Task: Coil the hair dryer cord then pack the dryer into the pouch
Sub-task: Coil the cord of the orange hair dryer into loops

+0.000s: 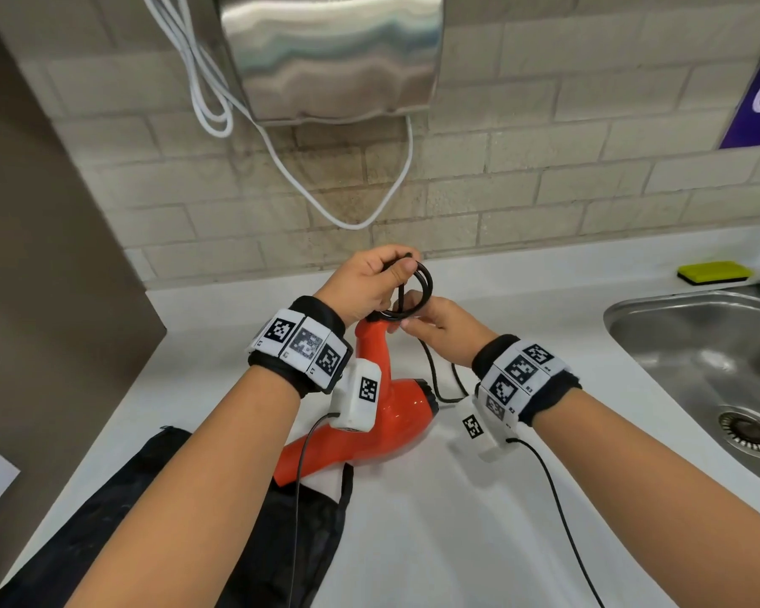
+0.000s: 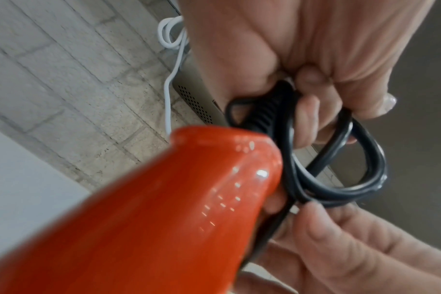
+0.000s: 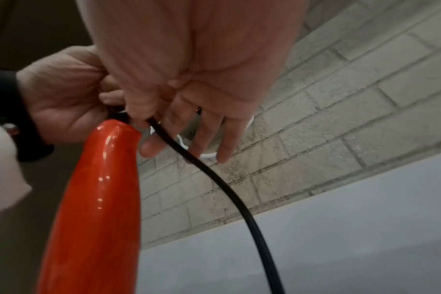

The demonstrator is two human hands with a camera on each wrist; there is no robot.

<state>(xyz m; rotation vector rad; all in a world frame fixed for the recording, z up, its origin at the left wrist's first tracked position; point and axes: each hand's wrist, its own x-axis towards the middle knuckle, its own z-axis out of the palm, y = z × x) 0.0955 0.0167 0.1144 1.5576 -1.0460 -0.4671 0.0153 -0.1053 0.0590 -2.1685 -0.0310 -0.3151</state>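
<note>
An orange-red hair dryer [image 1: 391,414] lies on the white counter, its handle [image 3: 96,199] pointing toward the brick wall. Its black cord [image 1: 423,291] is looped into a small coil at the handle's end. My left hand [image 1: 369,278] grips these loops [image 2: 365,179] in curled fingers just above the handle tip. Close beside it, my right hand [image 1: 439,326] pinches the cord [image 3: 227,189] between thumb and forefinger, the other fingers stretched out. The rest of the cord trails loose on the counter [image 1: 435,379]. A black pouch [image 1: 106,520] lies flat at the lower left, under the dryer's nozzle.
A steel sink [image 1: 632,326] is set into the counter on the right, with a yellow-green sponge [image 1: 714,272] behind it. A steel hand dryer [image 1: 330,54] hangs on the wall above, its white cable [image 1: 325,190] drooping. A brown partition [image 1: 40,256] bounds the left.
</note>
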